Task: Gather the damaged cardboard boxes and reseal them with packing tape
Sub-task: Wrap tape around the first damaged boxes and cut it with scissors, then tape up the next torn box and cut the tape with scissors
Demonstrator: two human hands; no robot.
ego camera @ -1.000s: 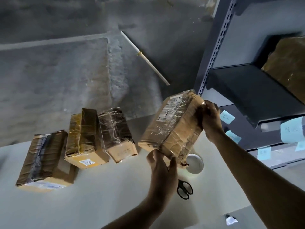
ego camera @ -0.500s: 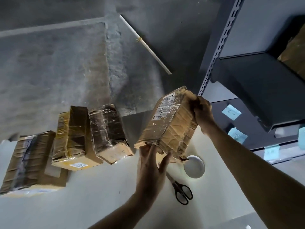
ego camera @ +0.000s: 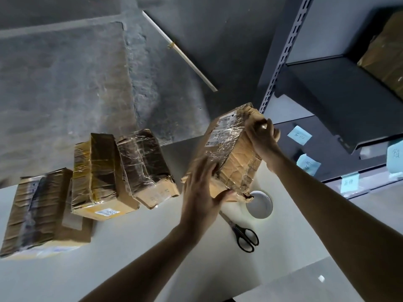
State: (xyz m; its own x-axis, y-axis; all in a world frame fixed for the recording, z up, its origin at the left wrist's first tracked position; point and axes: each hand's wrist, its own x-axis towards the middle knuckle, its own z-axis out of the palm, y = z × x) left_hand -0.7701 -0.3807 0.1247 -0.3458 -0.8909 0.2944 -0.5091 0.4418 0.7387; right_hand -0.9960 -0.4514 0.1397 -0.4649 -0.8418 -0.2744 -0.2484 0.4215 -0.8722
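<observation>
— How are the boxes arranged?
— Three cardboard boxes (ego camera: 102, 175) are lined up on the table's (ego camera: 152, 247) left; a fourth box (ego camera: 229, 153) is held over its right between left hand (ego camera: 200, 192) and right hand (ego camera: 261, 136).
— The scissors (ego camera: 242, 232)?
— Laid in front of it, beside a round object (ego camera: 260, 205); a shelving rack (ego camera: 281, 59) is set rightward.

Both arms are bare from the lower edge of the view to the fingertips. The left forearm (ego camera: 141, 264) looks slim; the right forearm (ego camera: 338, 205), nearer the camera, looks broader. The left hand (ego camera: 200, 192) is blurred, with long, thin fingers. The right hand (ego camera: 261, 136) carries a small bright glint on one finger; its source cannot be told.
</observation>
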